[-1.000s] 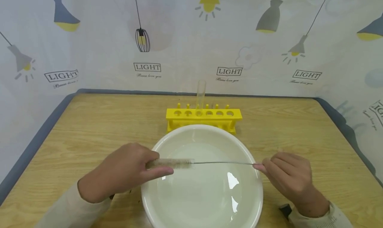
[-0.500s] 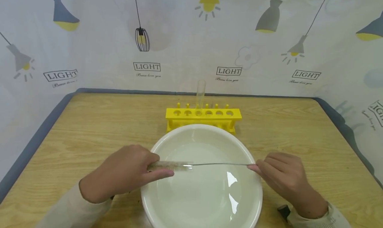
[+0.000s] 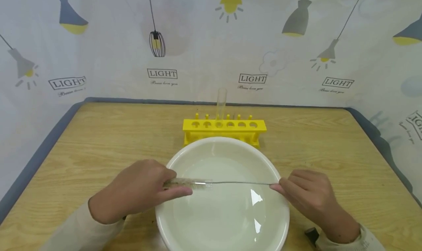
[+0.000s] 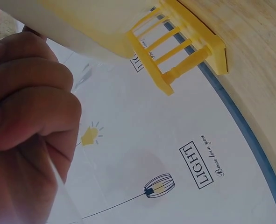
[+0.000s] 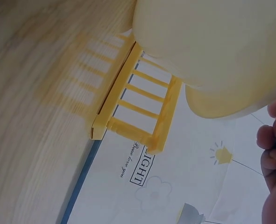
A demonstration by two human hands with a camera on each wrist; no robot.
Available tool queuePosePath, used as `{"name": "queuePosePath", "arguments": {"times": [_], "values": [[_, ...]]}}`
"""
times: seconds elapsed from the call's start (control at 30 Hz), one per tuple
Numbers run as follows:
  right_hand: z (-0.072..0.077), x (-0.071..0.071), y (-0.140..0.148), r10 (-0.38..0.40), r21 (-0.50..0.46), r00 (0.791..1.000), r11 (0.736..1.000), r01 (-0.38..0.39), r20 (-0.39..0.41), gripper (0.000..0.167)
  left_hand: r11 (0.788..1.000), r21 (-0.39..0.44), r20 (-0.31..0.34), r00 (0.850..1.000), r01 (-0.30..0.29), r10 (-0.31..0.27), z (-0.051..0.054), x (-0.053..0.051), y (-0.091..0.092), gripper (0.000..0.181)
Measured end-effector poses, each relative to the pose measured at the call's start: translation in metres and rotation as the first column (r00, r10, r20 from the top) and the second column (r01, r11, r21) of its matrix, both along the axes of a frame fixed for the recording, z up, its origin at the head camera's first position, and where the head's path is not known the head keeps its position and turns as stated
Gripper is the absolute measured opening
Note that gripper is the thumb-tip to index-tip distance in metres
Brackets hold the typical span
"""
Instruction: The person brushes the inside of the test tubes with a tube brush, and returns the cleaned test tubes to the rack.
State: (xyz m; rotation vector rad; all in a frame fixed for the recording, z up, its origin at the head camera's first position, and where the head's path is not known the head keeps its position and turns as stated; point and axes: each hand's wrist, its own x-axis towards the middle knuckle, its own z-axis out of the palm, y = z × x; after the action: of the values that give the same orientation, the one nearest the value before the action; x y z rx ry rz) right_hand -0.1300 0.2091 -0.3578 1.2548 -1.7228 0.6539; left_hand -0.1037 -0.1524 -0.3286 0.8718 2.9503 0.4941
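My left hand grips a clear test tube lying level above a white basin. Pale bristles of a test tube brush sit inside the tube, partly covered by the thumb. The brush's thin twisted wire comes out of the tube's mouth toward the right. Over the basin's right rim, my right hand pinches that wire at its far end. The left wrist view shows curled fingers round the tube; in the right wrist view only a few fingertips appear at the edge.
Behind the basin stands a yellow test tube rack with another clear test tube upright in it. The basin seems to hold water with bright reflections. A small dark object is beside the right sleeve. A lamp-printed sheet stands behind the wooden table.
My right hand has moved left toward the left hand, and less of the wire shows. The bristles have gone further into the tube. My left hand has stayed nearly still.
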Motion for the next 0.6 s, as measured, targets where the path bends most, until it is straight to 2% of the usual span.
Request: {"name": "queuePosePath", "arguments": {"times": [0.3, 0.6], "values": [[-0.0006, 0.0049, -0.0005, -0.052, 0.051, 0.998, 0.997, 0.050, 0.043, 0.047, 1.000, 0.009, -0.004, 1.000, 0.006, -0.006, -0.0009, 0.0005, 0.0013, 0.062], [0.0028, 0.0062, -0.0047, -0.007, 0.035, 0.999, 0.999, 0.006, 0.048, 0.045, 1.000, -0.002, -0.006, 1.000, 0.015, -0.015, -0.0031, 0.0003, 0.0024, 0.061]]}}
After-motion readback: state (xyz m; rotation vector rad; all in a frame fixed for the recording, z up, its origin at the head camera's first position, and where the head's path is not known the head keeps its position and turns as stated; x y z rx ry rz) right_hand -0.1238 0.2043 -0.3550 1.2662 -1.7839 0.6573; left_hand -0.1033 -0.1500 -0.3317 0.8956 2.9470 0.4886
